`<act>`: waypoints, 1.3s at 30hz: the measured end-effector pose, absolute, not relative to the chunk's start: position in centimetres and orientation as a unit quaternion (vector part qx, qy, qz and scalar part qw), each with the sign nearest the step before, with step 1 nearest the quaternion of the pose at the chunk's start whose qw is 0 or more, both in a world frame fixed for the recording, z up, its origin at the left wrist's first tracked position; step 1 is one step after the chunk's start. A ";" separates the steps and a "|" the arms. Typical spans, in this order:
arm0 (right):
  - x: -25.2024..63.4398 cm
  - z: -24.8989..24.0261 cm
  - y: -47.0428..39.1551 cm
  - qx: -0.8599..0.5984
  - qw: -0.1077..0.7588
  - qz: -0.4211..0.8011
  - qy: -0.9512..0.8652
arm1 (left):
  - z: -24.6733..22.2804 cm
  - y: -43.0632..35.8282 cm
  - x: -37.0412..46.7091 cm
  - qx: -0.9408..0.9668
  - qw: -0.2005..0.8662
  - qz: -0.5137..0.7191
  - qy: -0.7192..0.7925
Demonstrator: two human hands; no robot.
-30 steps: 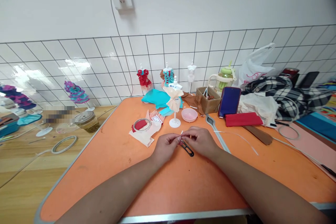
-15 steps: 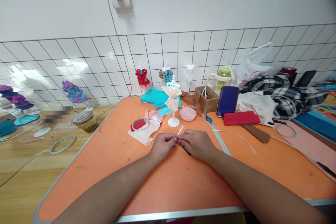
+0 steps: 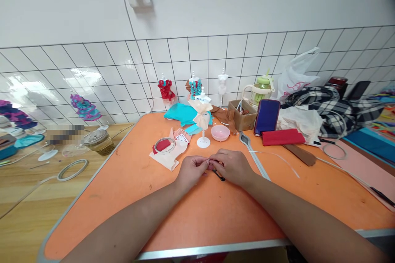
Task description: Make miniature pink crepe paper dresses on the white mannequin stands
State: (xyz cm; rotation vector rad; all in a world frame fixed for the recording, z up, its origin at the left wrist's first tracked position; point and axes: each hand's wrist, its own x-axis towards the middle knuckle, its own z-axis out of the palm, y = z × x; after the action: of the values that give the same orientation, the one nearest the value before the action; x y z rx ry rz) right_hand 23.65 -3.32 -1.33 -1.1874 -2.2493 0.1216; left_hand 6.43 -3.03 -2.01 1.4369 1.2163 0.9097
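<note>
My left hand [image 3: 193,171] and my right hand [image 3: 232,167] meet fingertip to fingertip over the middle of the orange table [image 3: 185,222]. Both are pinched closed around something too small to make out. A black tool [image 3: 219,176] shows below my right fingers; whether it is held I cannot tell. Just beyond the hands stands a small white mannequin [image 3: 203,120] wearing a cream cloth. Beside it on the right sits a pink bowl [image 3: 220,132]. To its left, a metal ring [image 3: 164,145] lies on red and cream cloth scraps.
Dressed mannequins [image 3: 166,90] stand along the tiled wall, near turquoise cloth [image 3: 180,115]. A cardboard box [image 3: 243,118], a phone [image 3: 267,117], folded red cloth [image 3: 282,137] and a green-lidded bottle [image 3: 262,89] are at the back right. A lidded jar [image 3: 99,142] stands on the wooden table at left.
The white strip that stuck out beyond my fingertips no longer shows. The black tool's visible part looks slightly different beneath the fingers. The whole view has shifted slightly.
</note>
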 end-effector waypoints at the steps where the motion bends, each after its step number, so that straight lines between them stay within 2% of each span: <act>1: 23.6 -1.3 -3.4 -0.450 0.295 0.052 -0.841 | -2.0 -3.1 6.5 0.604 0.488 0.374 0.508; 8: 23.4 -1.1 -3.3 -0.476 0.308 0.094 -0.818 | -2.3 -3.1 6.4 0.652 0.441 0.346 0.511; 16: 24.1 -1.5 -2.1 -0.446 0.315 0.205 -0.812 | -2.6 -2.9 6.3 0.683 0.395 0.339 0.512; 24: 23.9 -1.7 -2.1 -0.465 0.328 0.237 -0.787 | -2.5 -3.1 6.2 0.701 0.371 0.337 0.507; 31: 23.4 -1.8 -1.9 -0.515 0.363 0.329 -0.704 | -2.1 -3.0 6.4 0.685 0.403 0.373 0.480; 36: 23.9 -2.2 -1.1 -0.529 0.402 0.421 -0.617 | -1.8 -3.1 6.1 0.714 0.415 0.393 0.404; 39: 24.4 -2.7 -0.4 -0.556 0.402 0.433 -0.585 | -1.9 -3.1 5.9 0.715 0.427 0.420 0.360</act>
State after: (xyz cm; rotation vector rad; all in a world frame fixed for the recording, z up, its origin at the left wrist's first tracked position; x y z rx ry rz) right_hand 24.37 -0.45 -2.70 -1.4042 -1.4779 1.0954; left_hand 5.87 -3.14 -1.94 1.7866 0.8994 1.0506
